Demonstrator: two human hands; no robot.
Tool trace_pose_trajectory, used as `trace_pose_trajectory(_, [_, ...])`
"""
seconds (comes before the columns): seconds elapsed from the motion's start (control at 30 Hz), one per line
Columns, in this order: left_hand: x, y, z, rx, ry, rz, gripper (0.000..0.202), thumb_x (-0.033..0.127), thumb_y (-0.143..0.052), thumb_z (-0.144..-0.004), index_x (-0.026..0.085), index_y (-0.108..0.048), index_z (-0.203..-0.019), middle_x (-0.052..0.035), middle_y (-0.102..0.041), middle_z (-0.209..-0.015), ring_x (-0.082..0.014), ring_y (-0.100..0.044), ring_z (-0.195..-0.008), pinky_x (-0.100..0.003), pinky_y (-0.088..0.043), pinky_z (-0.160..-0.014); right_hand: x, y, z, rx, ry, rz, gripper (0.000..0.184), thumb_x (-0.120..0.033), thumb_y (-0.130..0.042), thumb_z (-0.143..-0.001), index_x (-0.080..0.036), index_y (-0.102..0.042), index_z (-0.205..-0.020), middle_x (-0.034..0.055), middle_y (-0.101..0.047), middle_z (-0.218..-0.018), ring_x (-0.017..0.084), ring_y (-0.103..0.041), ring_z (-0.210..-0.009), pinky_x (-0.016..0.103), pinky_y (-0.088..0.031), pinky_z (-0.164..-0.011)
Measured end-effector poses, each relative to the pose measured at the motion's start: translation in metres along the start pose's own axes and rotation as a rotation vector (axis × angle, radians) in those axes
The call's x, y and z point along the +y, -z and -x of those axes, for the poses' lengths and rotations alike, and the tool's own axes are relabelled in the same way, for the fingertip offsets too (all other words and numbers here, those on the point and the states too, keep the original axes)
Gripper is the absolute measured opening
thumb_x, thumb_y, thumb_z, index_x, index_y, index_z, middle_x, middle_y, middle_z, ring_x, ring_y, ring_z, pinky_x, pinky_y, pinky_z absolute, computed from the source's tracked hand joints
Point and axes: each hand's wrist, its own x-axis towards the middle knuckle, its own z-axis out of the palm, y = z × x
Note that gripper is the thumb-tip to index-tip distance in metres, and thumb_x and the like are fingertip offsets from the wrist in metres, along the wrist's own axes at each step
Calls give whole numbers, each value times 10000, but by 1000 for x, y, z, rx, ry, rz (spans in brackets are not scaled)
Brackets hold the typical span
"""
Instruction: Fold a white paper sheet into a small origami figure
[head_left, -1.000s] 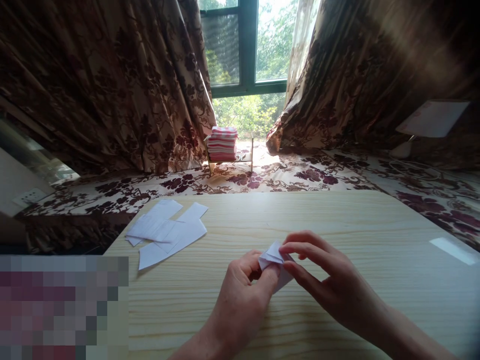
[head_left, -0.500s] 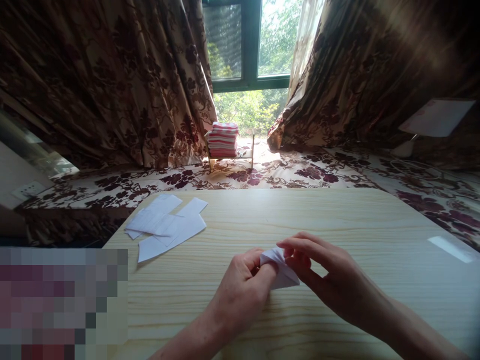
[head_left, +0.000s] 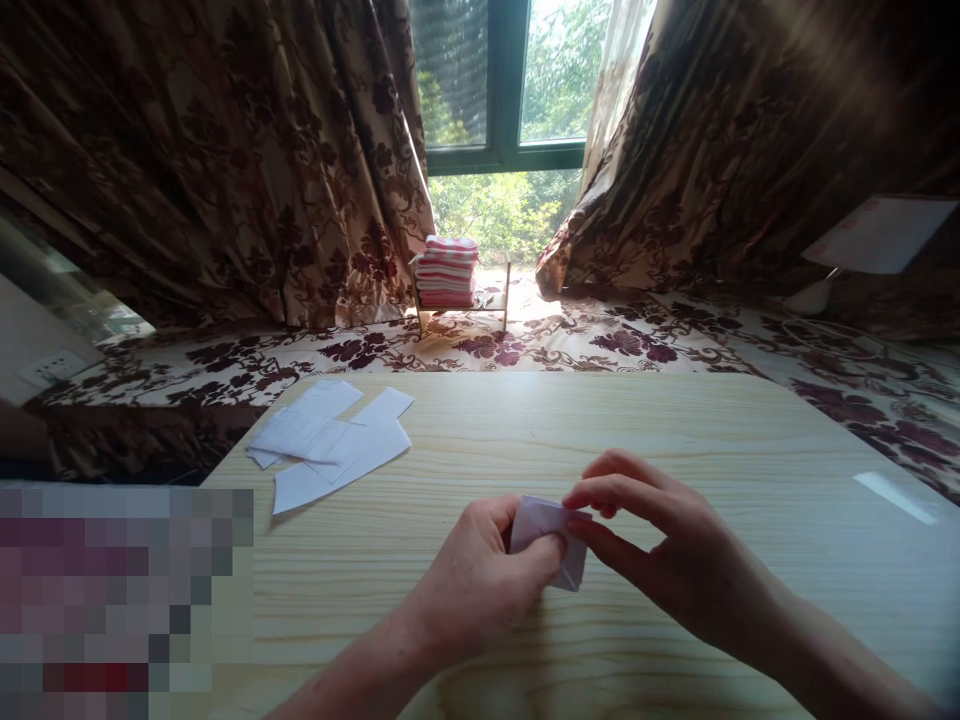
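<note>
A small piece of folded white paper point(head_left: 536, 518) is held above the light wooden table point(head_left: 645, 430), near its front. My left hand point(head_left: 491, 570) grips it from the left, thumb across the front face and the other fingers behind, out of sight. With thumb and forefinger, my right hand point(head_left: 645, 520) pinches the paper's upper right corner. The paper looks flat and roughly square, with a crease near its lower right corner. Several loose white paper pieces point(head_left: 337, 455) lie overlapping at the table's far left.
Beyond the table, a small stand point(head_left: 506, 295) with a stack of red-and-white striped cloths point(head_left: 448, 272) rests on the floral-covered ledge point(head_left: 360, 345) before the window. A white-shaded lamp point(head_left: 877, 235) stands at the right. The lower left corner is pixelated.
The folded paper has turned and now shows a flatter, squarer face to me. My left thumb lies across its front, and my right fingers have closed on its upper right corner.
</note>
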Motion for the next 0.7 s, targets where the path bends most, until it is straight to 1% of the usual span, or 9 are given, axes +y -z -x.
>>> trace_pose_trajectory(0.07, [1,1,1,-2,22,-43,104,162,-479,-719,144,-493,-618,34,-377,-566,-80,-309,-531,-212,-247,-467,-1,0,0,-25,-7,-32,151,-126,-580,-834,-222,-590,-950,24,-542,-889,120,-548,-778,239,-468,-653])
trace_pose_trajectory(0.13, [2,2,2,-19,43,-69,106,159,-475,-705,149,-471,-599,36,-373,-560,-76,-300,-520,-212,-225,-451,-2,0,1,-67,-22,-75,166,-125,-577,-837,-228,-592,-965,22,-537,-899,115,-544,-780,234,-466,-658])
trace_pose_trajectory(0.23, [2,3,4,-46,48,-79,94,166,-469,-709,147,-478,-618,33,-386,-575,-79,-314,-536,-213,-239,-467,-3,0,1,-109,-51,-113,125,-113,-562,-840,-219,-601,-895,13,-530,-861,107,-526,-750,226,-454,-640])
trace_pose_trajectory(0.3, [1,4,4,-59,35,-71,104,178,-466,-722,148,-473,-622,31,-388,-584,-82,-319,-550,-216,-248,-480,-4,0,0,-112,-63,-120,107,-113,-560,-837,-209,-602,-859,14,-531,-849,109,-519,-747,227,-450,-638])
trace_pose_trajectory(0.37, [0,4,4,-83,32,-64,112,186,-467,-728,151,-464,-622,32,-378,-585,-83,-313,-551,-219,-238,-479,-5,0,-1,-112,-64,-124,94,-124,-570,-833,-204,-610,-860,18,-539,-842,114,-519,-745,229,-451,-634])
trace_pose_trajectory(0.5, [2,3,3,-122,40,-35,130,200,-476,-739,148,-470,-620,29,-370,-591,-86,-322,-559,-221,-241,-490,-7,1,-2,-99,-55,-136,88,-136,-560,-842,-199,-622,-846,17,-556,-790,113,-523,-692,227,-447,-586])
trace_pose_trajectory(0.7, [5,5,3,-88,71,15,199,267,-482,-770,122,-542,-647,17,-383,-595,-95,-338,-573,-223,-258,-518,-5,2,-1,-71,-56,-143,101,-126,-537,-847,-192,-613,-843,20,-576,-757,114,-536,-648,225,-452,-557])
